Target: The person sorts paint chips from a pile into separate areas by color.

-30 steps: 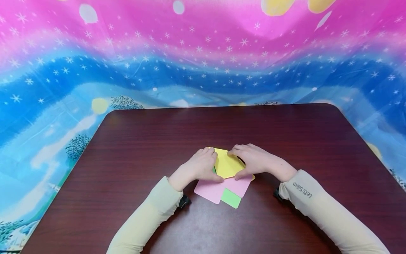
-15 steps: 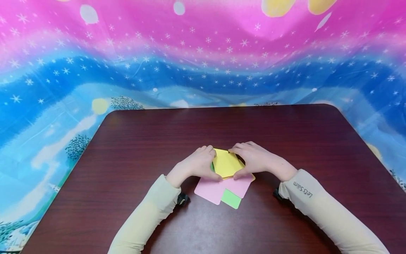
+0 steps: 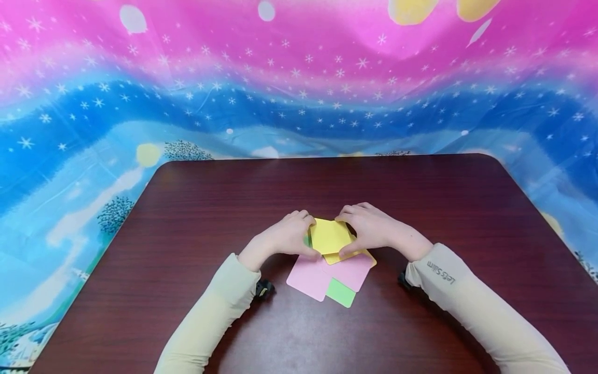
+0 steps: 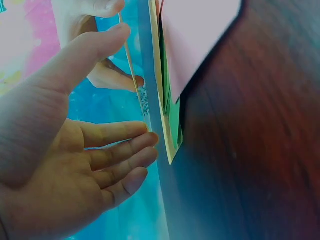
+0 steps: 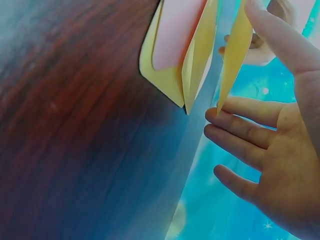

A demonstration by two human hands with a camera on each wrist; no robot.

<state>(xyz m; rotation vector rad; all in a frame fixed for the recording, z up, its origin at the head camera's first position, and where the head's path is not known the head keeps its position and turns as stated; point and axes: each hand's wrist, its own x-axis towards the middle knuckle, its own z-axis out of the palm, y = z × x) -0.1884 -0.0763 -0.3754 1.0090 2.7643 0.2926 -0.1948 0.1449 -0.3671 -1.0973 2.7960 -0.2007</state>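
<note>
A square yellow card (image 3: pixel 329 237) is held up between both hands over a small pile of cards. My left hand (image 3: pixel 287 235) has its thumb and fingertips at the card's left edge; my right hand (image 3: pixel 374 228) has its own at the right edge. In the left wrist view the yellow card (image 4: pixel 131 62) appears as a thin line, apart from the pile. The right wrist view gives the same card (image 5: pixel 236 55) at a slant, a gap between it and the pile. Beneath lie another yellow card (image 3: pixel 366 255), pink cards (image 3: pixel 310 278) and a green card (image 3: pixel 341 293), overlapping and turned at different angles.
The pile rests on a dark reddish-brown table (image 3: pixel 233 197) with rounded far corners. Behind it hangs a pink and blue cloth (image 3: pixel 299 104) printed with snowflakes. A dark wrist strap (image 3: pixel 264 290) shows under the left sleeve.
Both hands have lifted the top yellow card and shifted it slightly left and away from the person. More of the yellow card underneath now shows; the pink and green cards stay put.
</note>
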